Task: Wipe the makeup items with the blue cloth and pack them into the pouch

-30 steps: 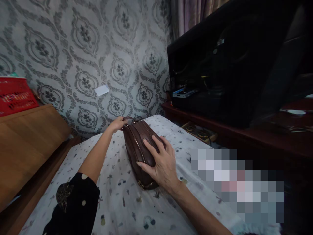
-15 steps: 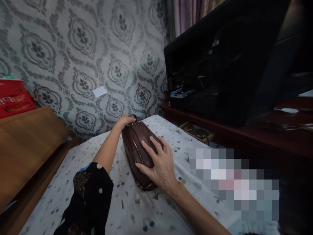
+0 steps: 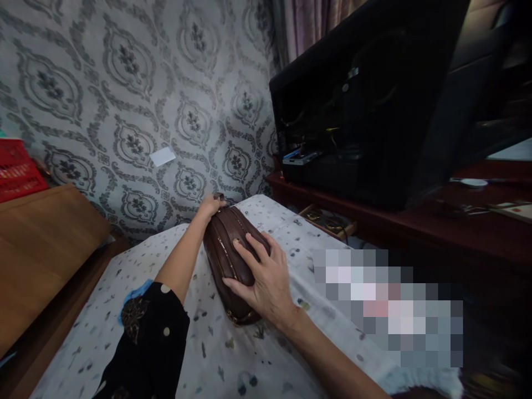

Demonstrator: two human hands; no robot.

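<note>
A dark brown leather bag with a gold zip line lies on its side on a table covered by a white patterned cloth. My right hand lies on the bag's near side with its fingers spread flat against the leather. My left hand reaches to the bag's far end, its fingers closed around something small there, probably the zip pull or strap ring. My left arm wears a black dotted sleeve.
A large black box-like unit stands on a dark red shelf at the right. A wooden board and a red crate are at the left. Patterned grey wallpaper is behind. A blurred patch sits at the right.
The view has shifted slightly, so everything sits a little further left and lower. My left hand has stayed at the bag's far end. My right hand keeps pressing on the bag.
</note>
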